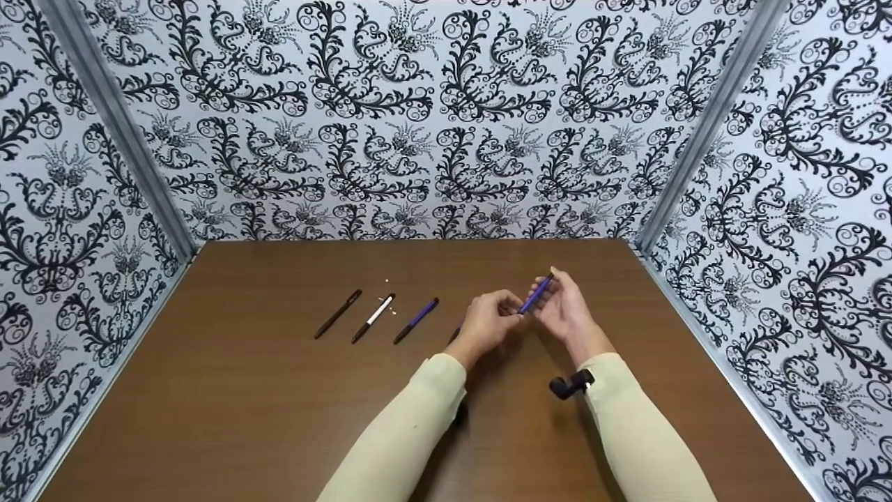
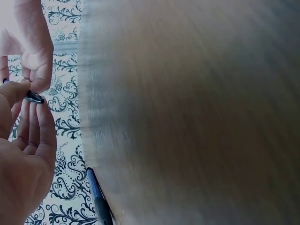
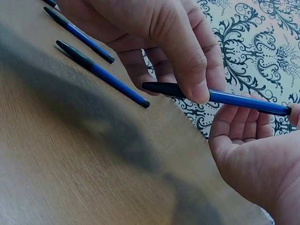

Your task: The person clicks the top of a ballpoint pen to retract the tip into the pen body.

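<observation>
My left hand pinches a blue pen between thumb and fingers, close to its black grip. The pen is raised above the table and slants up to the right. My right hand is turned palm toward me beside it, and its thumb presses the pen's far end; the other fingers are loosely bent behind the barrel. In the right wrist view the pen's black grip points left. Under my left wrist lies a second blue pen, mostly hidden in the head view.
To the left on the brown table lie a black pen, a white pen with dark ends and another blue pen, side by side. Small white bits lie near the white pen. Patterned walls stand around the table.
</observation>
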### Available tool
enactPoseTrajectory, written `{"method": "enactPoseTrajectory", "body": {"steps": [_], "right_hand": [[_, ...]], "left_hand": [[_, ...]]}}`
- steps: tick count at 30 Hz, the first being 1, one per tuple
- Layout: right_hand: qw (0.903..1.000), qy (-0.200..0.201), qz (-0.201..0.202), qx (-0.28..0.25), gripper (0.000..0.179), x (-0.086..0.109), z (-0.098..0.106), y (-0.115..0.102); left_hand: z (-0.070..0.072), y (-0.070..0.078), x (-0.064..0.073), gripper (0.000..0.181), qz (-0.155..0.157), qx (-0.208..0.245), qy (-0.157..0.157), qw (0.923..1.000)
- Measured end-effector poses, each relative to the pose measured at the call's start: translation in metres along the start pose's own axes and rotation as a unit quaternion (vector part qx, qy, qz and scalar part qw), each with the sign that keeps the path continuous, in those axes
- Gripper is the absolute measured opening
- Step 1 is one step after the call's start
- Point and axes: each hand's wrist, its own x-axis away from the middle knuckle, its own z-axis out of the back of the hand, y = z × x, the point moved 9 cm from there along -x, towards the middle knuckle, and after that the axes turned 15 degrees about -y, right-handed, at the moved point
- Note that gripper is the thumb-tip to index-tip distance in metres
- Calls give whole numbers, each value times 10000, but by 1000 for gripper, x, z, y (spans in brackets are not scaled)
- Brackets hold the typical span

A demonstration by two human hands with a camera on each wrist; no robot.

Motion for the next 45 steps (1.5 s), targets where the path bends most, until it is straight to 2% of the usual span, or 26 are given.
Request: {"method": "enactPoseTrajectory", "body": {"steps": [12,19,29,34,40,45], "right_hand": [[10000,32,-16,49,41,0,3,-2],[9980,112,20,617,45,1,9,-6],[9843,377,243,1706,39,6,17,-17],[9748,533,338,2139,37,9,20,-23],[9655,702,322,2488,37,12,25,-25],[9631,706,303,2578,38,12,27,-25]], "left_hand": [[-1,2,3,12,92,44,-34,9999],[-3,1,6,12,176,18,-141,9997],[-1,-1,7,11,248,-79,-77,9996],[-2,-5,9,10,469,-92,-135,9988],[0,-11,11,13,694,-342,-136,9969],[0,-18,13,15,966,-385,-212,9943]]}}
